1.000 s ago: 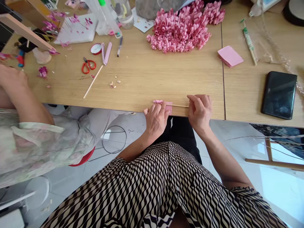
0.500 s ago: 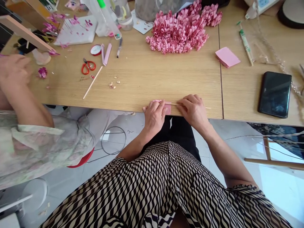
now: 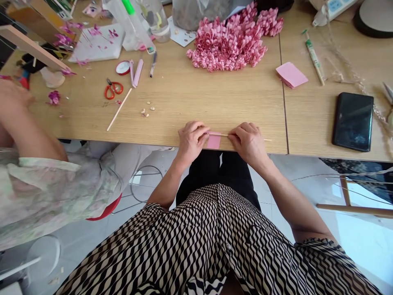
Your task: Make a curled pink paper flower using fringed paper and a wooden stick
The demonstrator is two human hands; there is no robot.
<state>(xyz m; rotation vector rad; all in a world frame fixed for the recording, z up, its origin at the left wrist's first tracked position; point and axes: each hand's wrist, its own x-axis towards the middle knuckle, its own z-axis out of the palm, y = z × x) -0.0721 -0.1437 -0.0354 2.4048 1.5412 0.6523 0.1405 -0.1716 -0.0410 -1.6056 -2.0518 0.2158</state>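
Observation:
A small pink paper piece [image 3: 214,142] lies at the table's front edge, its far edge against a thin wooden stick [image 3: 223,135]. My right hand [image 3: 249,141] is closed on the stick, whose end sticks out to the right past my fingers. At the left end of the paper and stick, my left hand [image 3: 193,139] pinches with thumb and fingers; whether it grips the stick or only the paper's rolled edge is hard to see. Farther back sits a heap of curled pink paper strips [image 3: 227,45]. A stack of pink paper [image 3: 291,75] lies to the right.
Red-handled scissors [image 3: 113,89], another wooden stick [image 3: 119,109], a tape roll [image 3: 123,67] and a pen [image 3: 153,64] lie left. A black phone [image 3: 353,121] rests at right. A co-worker's arm [image 3: 27,119] reaches over the table's left end.
My left hand has shifted left and lifted off the paper, leaving more of the pink piece showing. My right hand stays on the stick. The co-worker's hand has moved slightly.

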